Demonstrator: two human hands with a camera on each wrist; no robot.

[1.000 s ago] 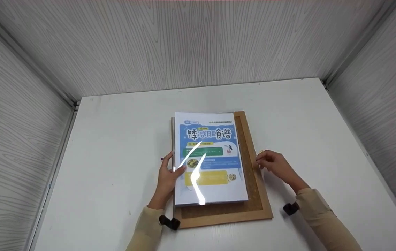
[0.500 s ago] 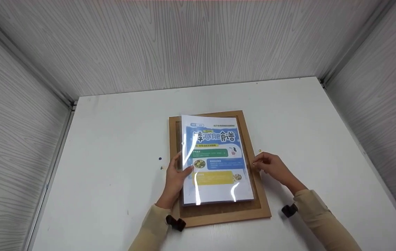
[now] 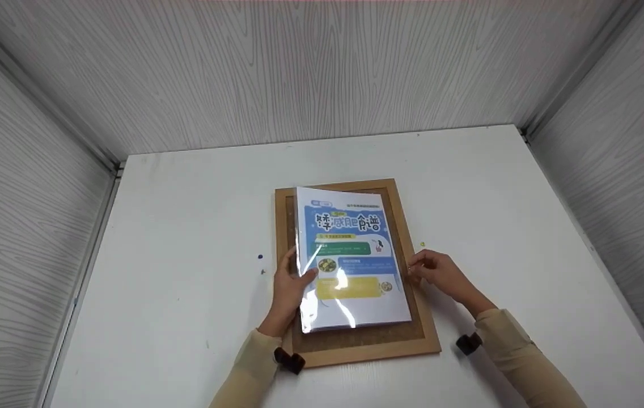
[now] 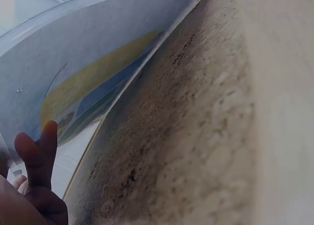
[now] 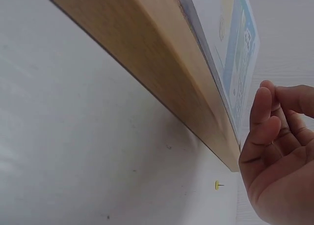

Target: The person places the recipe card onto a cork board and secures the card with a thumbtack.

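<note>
A printed sheet in clear plastic (image 3: 350, 306), bearing a blue, green and yellow layout, lies over a wood-framed cork board (image 3: 356, 339). My left hand (image 3: 289, 289) grips its left edge, thumb on top and the other fingers behind. In the left wrist view the sheet (image 4: 98, 33) bows up off the cork (image 4: 186, 136). My right hand (image 3: 438, 276) is at the board's right frame, thumb and fingertips pinched together. A tiny light speck shows at those fingertips in the head view, too small to identify. The right wrist view shows the pinching hand (image 5: 279, 151) beside the sheet's edge.
A yellow push pin (image 5: 217, 185) lies on the white table (image 3: 186, 238) right of the board. Left of the board are a blue pin (image 3: 260, 256) and another small pin (image 3: 263, 271). Panelled walls (image 3: 310, 68) stand behind and at both sides.
The left hand has shifted the sheet right, uncovering the board's left frame and a small pin on the table. My right hand has edged slightly left, still pinched.
</note>
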